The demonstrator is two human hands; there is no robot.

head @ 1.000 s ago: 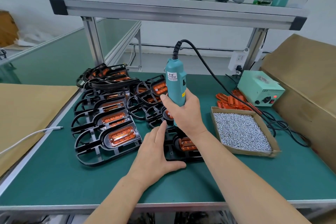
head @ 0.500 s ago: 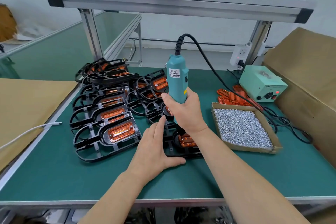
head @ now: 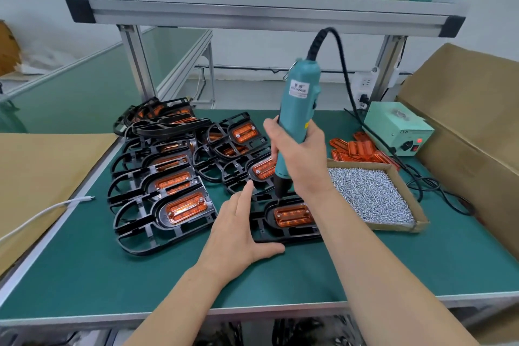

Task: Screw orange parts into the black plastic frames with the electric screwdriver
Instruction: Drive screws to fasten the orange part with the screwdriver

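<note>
Electric screwdriver (head: 300, 98) had tilted since moment ago; bit stood at left end of orange part (head: 293, 215), seated in black frame (head: 280, 236) on surface (head: 112, 275). Right hand (head: 297, 160) grip wrapped tool; left hand (head: 238, 233) lay spread, pinning frame. Screw-driving likely begun.

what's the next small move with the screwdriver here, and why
Probably press the electric screwdriver down and run it at the far left corner of the orange part: its bit tip stands there, the right hand grips it, and the left hand lies flat on the black frame. Whether a screw is on the bit is too small to tell.
</note>
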